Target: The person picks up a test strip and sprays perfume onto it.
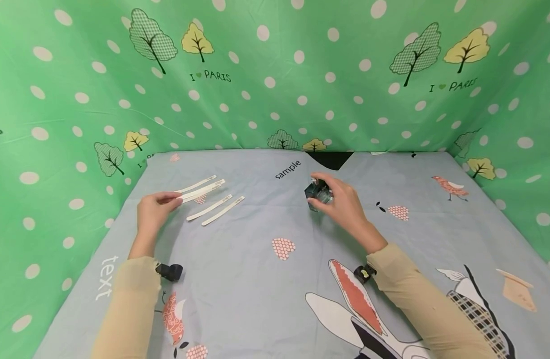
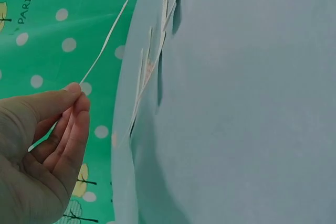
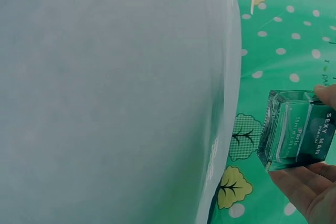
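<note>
1. A white paper test strip (image 1: 203, 191) is pinched between thumb and fingertips of the left hand (image 1: 155, 212), at the left of a grey printed tablecloth (image 1: 257, 274).
2. Two loose strips (image 1: 210, 208) are seen lying side by side, apart, on the cloth just nearer than the held one; another strip (image 1: 198, 183) is seen on its far side.
3. A square glass perfume bottle (image 1: 318, 193), lettered "SEXY MAN PARFUM", is gripped by the thumb and fingers of the right hand (image 1: 346, 202), right of centre toward the far edge.
4. The scene is backed by a green dotted curtain (image 1: 310, 30) printed "I PARIS".
</note>
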`<control>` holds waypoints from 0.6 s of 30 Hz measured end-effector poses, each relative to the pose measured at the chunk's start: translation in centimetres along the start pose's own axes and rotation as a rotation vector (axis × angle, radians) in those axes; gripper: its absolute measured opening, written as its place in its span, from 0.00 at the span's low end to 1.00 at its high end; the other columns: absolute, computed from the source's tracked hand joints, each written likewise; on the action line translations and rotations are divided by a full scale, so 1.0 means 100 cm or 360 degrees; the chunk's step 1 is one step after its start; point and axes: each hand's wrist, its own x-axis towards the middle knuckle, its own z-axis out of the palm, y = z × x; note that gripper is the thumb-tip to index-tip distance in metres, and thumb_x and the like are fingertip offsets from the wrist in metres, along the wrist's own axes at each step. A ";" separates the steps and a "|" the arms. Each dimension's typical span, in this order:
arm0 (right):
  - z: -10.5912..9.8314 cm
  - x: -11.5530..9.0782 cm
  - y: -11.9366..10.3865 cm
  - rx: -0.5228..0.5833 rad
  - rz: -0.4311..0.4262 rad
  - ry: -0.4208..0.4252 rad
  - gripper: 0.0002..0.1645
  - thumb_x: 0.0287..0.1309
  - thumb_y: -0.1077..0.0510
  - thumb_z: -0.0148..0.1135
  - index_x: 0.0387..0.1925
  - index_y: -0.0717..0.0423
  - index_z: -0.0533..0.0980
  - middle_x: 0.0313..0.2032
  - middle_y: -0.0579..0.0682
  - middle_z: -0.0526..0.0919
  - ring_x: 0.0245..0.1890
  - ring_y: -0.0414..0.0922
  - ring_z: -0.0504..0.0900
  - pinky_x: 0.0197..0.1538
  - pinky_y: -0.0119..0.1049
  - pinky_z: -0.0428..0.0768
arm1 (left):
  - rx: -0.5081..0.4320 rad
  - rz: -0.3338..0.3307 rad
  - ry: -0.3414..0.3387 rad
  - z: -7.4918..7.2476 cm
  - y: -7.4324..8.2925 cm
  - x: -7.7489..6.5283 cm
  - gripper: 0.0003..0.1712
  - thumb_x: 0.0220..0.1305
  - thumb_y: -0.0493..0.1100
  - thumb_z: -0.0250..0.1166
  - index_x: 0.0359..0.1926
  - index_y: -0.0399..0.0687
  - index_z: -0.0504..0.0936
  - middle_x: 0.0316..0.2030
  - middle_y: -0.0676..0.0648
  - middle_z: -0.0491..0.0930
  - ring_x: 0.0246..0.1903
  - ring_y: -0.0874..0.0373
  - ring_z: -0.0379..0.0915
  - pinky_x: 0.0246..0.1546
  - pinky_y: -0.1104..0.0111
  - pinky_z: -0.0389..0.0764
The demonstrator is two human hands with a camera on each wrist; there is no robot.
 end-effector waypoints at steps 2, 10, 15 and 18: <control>0.000 0.000 0.000 0.0001 -0.0004 0.0002 0.38 0.51 0.52 0.77 0.64 0.43 0.73 0.56 0.58 0.84 0.44 0.54 0.86 0.39 0.49 0.85 | -0.0024 0.0000 -0.0011 0.000 0.003 0.000 0.20 0.65 0.47 0.68 0.52 0.38 0.85 0.49 0.34 0.85 0.25 0.87 0.68 0.29 0.87 0.76; 0.000 0.000 0.000 -0.0003 -0.0011 0.0010 0.38 0.51 0.52 0.77 0.64 0.43 0.73 0.56 0.57 0.84 0.43 0.53 0.86 0.38 0.48 0.84 | -0.0058 -0.0003 -0.0018 0.003 0.013 -0.002 0.19 0.66 0.46 0.68 0.53 0.39 0.85 0.50 0.35 0.85 0.26 0.84 0.69 0.30 0.87 0.76; -0.001 0.000 0.001 0.0003 -0.0001 0.0005 0.38 0.51 0.53 0.77 0.64 0.43 0.73 0.56 0.57 0.84 0.44 0.54 0.86 0.39 0.48 0.84 | -0.0078 0.0041 -0.0026 0.005 0.019 -0.003 0.20 0.65 0.48 0.68 0.52 0.40 0.85 0.50 0.35 0.85 0.27 0.85 0.70 0.31 0.88 0.76; -0.001 -0.001 0.001 0.0007 -0.0001 0.0008 0.38 0.51 0.53 0.77 0.64 0.43 0.73 0.56 0.57 0.84 0.42 0.53 0.86 0.37 0.47 0.84 | -0.0108 0.0055 -0.0032 0.006 0.023 -0.004 0.20 0.65 0.48 0.68 0.52 0.40 0.85 0.49 0.35 0.86 0.26 0.85 0.71 0.31 0.87 0.76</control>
